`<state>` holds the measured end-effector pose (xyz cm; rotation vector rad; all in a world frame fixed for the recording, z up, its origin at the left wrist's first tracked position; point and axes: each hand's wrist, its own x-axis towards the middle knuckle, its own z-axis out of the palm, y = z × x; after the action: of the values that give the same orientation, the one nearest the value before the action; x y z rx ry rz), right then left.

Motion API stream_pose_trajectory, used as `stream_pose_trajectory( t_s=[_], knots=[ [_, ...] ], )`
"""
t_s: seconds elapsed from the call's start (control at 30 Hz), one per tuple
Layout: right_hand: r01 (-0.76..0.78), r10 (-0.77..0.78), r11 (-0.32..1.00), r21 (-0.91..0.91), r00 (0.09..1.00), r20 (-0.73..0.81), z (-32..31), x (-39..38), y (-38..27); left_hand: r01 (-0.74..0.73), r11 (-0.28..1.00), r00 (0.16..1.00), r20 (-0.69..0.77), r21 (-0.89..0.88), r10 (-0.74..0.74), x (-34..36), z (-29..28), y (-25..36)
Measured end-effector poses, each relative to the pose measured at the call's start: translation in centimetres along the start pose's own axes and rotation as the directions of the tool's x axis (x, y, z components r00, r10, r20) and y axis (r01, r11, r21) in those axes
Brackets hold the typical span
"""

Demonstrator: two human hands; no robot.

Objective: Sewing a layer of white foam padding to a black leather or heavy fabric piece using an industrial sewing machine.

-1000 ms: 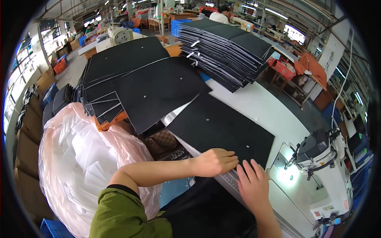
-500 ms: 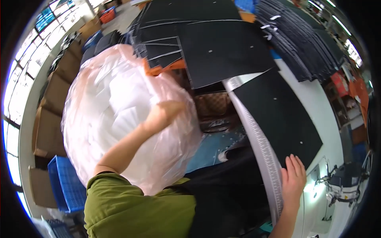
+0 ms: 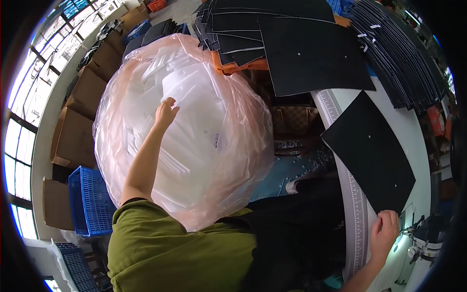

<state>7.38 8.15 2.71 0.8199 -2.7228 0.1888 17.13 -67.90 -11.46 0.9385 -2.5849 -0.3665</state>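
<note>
My left hand (image 3: 167, 113) is over a big pinkish clear plastic bag (image 3: 243, 131) filled with white thin sheets (image 3: 187, 90). Its fingers are partly bent and apart, close to the sheets, with nothing visibly held. On the white table my right hand (image 3: 384, 234) has its fingers curled onto the near corner of a black panel (image 3: 372, 146), gripping it there. Two small pale marks show on this panel, and its left corner overhangs the ruler strip (image 3: 357, 214) along the table edge.
A larger black panel (image 3: 311, 58) lies beyond, on stacked black pieces. Another stack of black panels (image 3: 394, 58) stands at the far right. Sewing-machine-like equipment (image 3: 428, 233) is at the near right. Cardboard boxes (image 3: 75, 136) and a blue crate (image 3: 92, 202) line the left side.
My left hand has moved left and farther into the bag's opening. My right hand's fingers have curled from lying flat, and the smaller black panel has slid nearer along the table. The view has shifted.
</note>
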Motion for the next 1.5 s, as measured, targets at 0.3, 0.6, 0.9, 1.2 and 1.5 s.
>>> stream_pose_trajectory(
  t_s=[0.3, 0.6, 0.9, 1.2, 1.5],
  knots=[
    [0.013, -0.004, 0.997, 0.071, 0.992, -0.124, 0.9, 0.4, -1.5, -0.022, 0.948, 0.981, 0.177, -0.317, 0.082, 0.4, -4.8, 5.6],
    [0.257, -0.248, 0.966, 0.012, 0.943, -0.223, -0.7, 2.1, -8.8, 0.071, 0.492, 0.863, 0.301, -0.868, 0.406, -6.6, -9.5, 19.9],
    [0.256, -0.251, 0.964, -0.07, 0.792, -0.557, 5.9, 4.6, -17.1, 0.587, 0.241, 0.407, 0.54, -0.773, 0.737, -12.8, -5.1, 34.6],
    [-0.056, 0.041, 0.998, -0.014, 0.86, -0.508, 2.2, -3.1, -11.7, -0.875, -0.133, -0.003, -0.268, -0.466, 0.963, -9.5, -1.3, 43.0],
    [0.141, -0.041, 0.974, 0.178, 0.88, -0.473, 0.9, -4.0, -13.8, -0.81, -0.102, -0.05, -0.106, -0.578, 0.993, -7.1, 1.2, 43.9]
  ],
)
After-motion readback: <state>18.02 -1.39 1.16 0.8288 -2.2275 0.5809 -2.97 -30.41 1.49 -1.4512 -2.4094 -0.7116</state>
